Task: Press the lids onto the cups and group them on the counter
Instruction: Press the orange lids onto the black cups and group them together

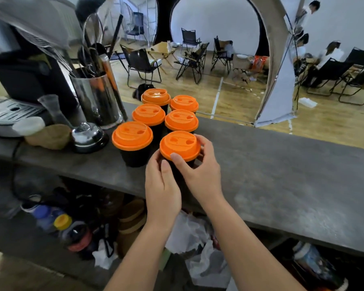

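1. Nearest cup (183,166), black, orange lid (179,144) seated; stands on the surface (282,164) at the near right of the group.
2. Both hands wrap it: left hand (162,185) fingers curled round the near side, right hand (202,171) thumb on the lid rim, fingers behind. Likely steadying it while nudging it into line.
3. Five lidded cups (149,116) in two rows, far and left, close together.
4. Bell (88,137) and utensil canister (97,99) further left.
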Motion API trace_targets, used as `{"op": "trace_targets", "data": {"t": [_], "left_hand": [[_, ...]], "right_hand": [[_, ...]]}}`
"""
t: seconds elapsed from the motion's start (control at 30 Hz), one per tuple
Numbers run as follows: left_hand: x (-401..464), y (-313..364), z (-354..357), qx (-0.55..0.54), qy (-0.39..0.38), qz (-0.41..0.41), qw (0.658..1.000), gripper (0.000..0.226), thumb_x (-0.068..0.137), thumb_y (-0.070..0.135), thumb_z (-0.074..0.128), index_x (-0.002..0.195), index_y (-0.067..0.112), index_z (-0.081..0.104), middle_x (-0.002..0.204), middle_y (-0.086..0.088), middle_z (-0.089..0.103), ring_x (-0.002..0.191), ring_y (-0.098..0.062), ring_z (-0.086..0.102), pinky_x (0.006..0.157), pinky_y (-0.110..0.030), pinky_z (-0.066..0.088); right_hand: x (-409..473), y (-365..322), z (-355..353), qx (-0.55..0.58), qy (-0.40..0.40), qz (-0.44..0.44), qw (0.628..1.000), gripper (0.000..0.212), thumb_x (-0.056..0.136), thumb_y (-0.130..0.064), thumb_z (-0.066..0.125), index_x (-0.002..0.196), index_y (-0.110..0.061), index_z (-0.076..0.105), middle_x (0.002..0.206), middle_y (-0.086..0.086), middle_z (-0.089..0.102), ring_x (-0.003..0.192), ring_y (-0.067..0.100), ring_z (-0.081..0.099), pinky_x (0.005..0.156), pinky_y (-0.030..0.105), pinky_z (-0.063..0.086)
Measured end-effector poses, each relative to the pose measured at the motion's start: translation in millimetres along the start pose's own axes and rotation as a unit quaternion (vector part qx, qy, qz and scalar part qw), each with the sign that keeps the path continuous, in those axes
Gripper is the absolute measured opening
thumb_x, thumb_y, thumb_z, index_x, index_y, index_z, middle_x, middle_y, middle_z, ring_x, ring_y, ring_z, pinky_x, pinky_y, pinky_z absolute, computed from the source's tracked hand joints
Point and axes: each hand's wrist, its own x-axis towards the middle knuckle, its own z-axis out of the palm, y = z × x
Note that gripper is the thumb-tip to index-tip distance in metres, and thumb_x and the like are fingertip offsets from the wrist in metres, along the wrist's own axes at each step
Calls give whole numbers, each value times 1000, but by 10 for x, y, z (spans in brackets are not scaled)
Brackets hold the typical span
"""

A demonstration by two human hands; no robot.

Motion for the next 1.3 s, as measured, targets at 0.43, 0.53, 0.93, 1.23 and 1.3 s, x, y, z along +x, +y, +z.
{"op": "trace_targets", "data": {"t": [0.43, 0.53, 0.93, 1.23, 1.3], "left_hand": [[32, -10, -66, -16, -19, -18, 1000, 40, 107, 30, 33, 146, 33, 39, 145, 14, 48, 132, 2, 41, 110, -25, 34], [27, -28, -92, -18, -5, -9, 1000, 40, 107, 27, 34, 147, 25, 40, 146, 12, 47, 133, 0, 41, 110, -24, 34], [-92, 194, -183, -68, -6, 114, 991, 31, 101, 23, 34, 113, 15, 62, 109, 7, 65, 104, -10, 61, 90, -28, 51], [-110, 599, 483, -129, -147, 108, 975, 36, 100, 29, 32, 115, 23, 63, 107, 7, 67, 100, -10, 63, 89, -28, 51], [-147, 637, 741, -139, -170, 93, 971, 34, 100, 30, 32, 112, 26, 63, 104, 7, 67, 96, -11, 64, 88, -30, 51]], "right_hand": [[-25, -10, 106, -20, -37, 3, 999, 76, 82, -50, 71, 143, -34, 29, 130, -22, 50, 116, -5, 52, 98, 19, 44], [-82, -24, 95, -22, -40, 7, 999, 86, 83, -53, 67, 150, -33, 16, 137, -16, 46, 124, -2, 45, 100, 16, 37], [-211, -92, -98, -14, 75, 4, 997, 63, 92, -50, 56, 146, -31, 30, 137, -4, 50, 124, 9, 49, 103, 37, 46], [-322, 3, -774, -26, 161, 14, 987, 38, 103, -28, 42, 140, -25, 38, 123, -2, 58, 104, 6, 58, 77, -1, 37], [-363, 44, -1003, -34, 186, 19, 982, 36, 103, -27, 41, 139, -26, 39, 122, -2, 59, 103, 6, 59, 77, -1, 37]]}}
